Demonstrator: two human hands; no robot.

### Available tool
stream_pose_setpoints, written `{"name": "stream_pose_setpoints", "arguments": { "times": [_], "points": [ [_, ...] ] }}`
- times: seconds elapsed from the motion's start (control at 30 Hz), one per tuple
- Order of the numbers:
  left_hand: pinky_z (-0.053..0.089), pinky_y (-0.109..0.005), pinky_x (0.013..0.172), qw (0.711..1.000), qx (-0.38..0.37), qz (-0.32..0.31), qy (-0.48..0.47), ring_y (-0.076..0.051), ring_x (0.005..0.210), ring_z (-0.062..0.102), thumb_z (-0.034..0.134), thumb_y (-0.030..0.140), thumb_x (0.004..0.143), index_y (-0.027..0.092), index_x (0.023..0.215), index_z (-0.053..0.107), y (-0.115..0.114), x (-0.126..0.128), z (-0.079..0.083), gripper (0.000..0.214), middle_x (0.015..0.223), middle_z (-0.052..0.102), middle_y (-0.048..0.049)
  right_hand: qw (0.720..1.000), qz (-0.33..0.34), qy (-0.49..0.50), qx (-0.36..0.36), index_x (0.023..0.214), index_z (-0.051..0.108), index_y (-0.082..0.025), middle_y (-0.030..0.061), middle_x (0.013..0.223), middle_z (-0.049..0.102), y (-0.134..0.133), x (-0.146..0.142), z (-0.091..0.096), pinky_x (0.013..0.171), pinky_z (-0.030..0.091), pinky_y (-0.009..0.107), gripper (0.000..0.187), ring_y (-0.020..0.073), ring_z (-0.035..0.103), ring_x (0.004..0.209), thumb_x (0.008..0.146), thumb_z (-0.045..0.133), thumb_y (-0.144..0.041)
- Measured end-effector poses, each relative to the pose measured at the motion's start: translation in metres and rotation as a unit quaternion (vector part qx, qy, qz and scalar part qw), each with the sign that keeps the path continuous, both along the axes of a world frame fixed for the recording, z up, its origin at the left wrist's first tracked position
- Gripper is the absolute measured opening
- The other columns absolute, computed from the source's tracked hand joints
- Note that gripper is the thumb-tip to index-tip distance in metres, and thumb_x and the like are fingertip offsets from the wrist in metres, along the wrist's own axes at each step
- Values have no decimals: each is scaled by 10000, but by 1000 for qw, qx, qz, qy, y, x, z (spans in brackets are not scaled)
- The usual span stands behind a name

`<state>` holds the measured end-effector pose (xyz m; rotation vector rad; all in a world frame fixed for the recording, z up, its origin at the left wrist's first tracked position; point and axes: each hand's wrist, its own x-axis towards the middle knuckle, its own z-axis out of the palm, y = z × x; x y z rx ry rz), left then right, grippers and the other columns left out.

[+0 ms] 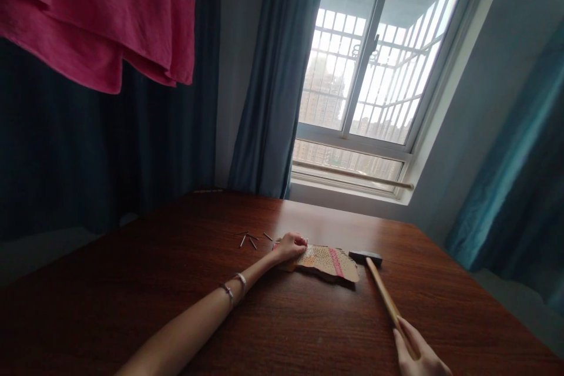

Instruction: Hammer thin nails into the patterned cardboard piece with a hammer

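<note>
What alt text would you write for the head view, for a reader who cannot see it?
A person's left hand rests curled on a ragged card on a wooden table, while the right hand grips the handle of a hammer whose head lies beside the card. Loose nails lie left of the card; a barred window is behind.

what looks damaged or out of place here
The cardboard under the left hand has a ragged, torn-looking near edge. A few nails lie scattered loose on the table beside it. The hammer in the right hand looks intact.
</note>
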<state>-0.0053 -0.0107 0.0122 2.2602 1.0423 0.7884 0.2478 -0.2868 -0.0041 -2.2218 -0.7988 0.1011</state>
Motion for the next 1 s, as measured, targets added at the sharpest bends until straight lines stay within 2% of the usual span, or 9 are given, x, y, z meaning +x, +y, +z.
{"name": "stream_pose_setpoints", "arguments": {
  "times": [0.1, 0.2, 0.37, 0.53, 0.6, 0.7, 0.8, 0.87, 1.0],
  "points": [
    [385, -188, 651, 1000, -5, 7, 4, -138, 739, 567, 562, 271, 682, 166, 805, 703, -1, 0, 1, 215, 774, 658, -14, 998, 56, -30, 21, 941, 696, -311, 79, 853, 695, 0, 15, -7, 580, 482, 349, 373, 282, 640, 722, 612, 578, -442],
    [388, -186, 648, 1000, -9, 4, -2, -135, 733, 568, 563, 274, 678, 163, 812, 703, 0, -1, 1, 223, 779, 660, -13, 994, 78, -58, 44, 932, 701, -284, 83, 881, 685, 0, 24, -19, 672, 490, 354, 366, 289, 622, 854, 616, 565, -410],
    [391, -188, 635, 1000, -1, -6, -14, -129, 712, 560, 559, 252, 674, 145, 796, 697, 3, 0, -2, 213, 757, 651, -20, 988, 124, -81, 31, 968, 690, -218, 96, 929, 683, 1, 23, -23, 806, 460, 360, 381, 282, 606, 916, 659, 527, -369],
    [404, -193, 629, 999, -38, 9, -36, -120, 693, 553, 589, 225, 640, 147, 941, 650, 5, 1, -5, 317, 751, 642, -3, 969, 110, -218, 46, 996, 655, -136, 147, 1028, 642, 15, 4, -6, 882, 390, 415, 387, 300, 573, 960, 712, 457, -311],
    [416, -198, 643, 997, -59, -7, -53, -119, 701, 557, 609, 213, 619, 148, 1017, 617, 8, 1, -7, 403, 761, 636, -2, 956, 106, -267, 57, 1018, 641, -118, 158, 1067, 616, 31, -7, 6, 895, 367, 420, 394, 304, 537, 999, 729, 456, -311],
    [432, -218, 653, 991, -101, -46, -77, -128, 701, 567, 666, 210, 559, 137, 1120, 550, 16, -1, -7, 577, 760, 631, -6, 943, 156, -285, 71, 1014, 645, -139, 127, 1089, 603, 65, -27, 32, 904, 349, 380, 360, 274, 505, 1014, 753, 460, -302],
    [440, -231, 635, 976, -184, -69, -89, -151, 724, 584, 688, 256, 541, 121, 1140, 539, 27, -12, 6, 632, 812, 645, -48, 929, 230, -283, 57, 1021, 646, -141, 123, 1082, 601, 104, -49, 58, 905, 333, 345, 347, 256, 490, 1021, 786, 432, -279],
    [440, -232, 628, 969, -221, -72, -80, -162, 746, 589, 650, 306, 587, 113, 1044, 606, 37, -27, 23, 498, 854, 650, -78, 921, 276, -269, 55, 1003, 653, -140, 126, 1052, 609, 129, -62, 70, 892, 336, 324, 333, 244, 495, 1014, 801, 422, -270],
    [418, -233, 595, 988, -158, 0, -3, -173, 705, 578, 621, 299, 587, 102, 837, 678, 60, -75, 60, 323, 743, 655, -61, 912, 330, -238, 57, 930, 672, -152, 106, 971, 636, 171, -75, 72, 858, 349, 280, 279, 219, 522, 972, 785, 444, -222]
  ]
}}
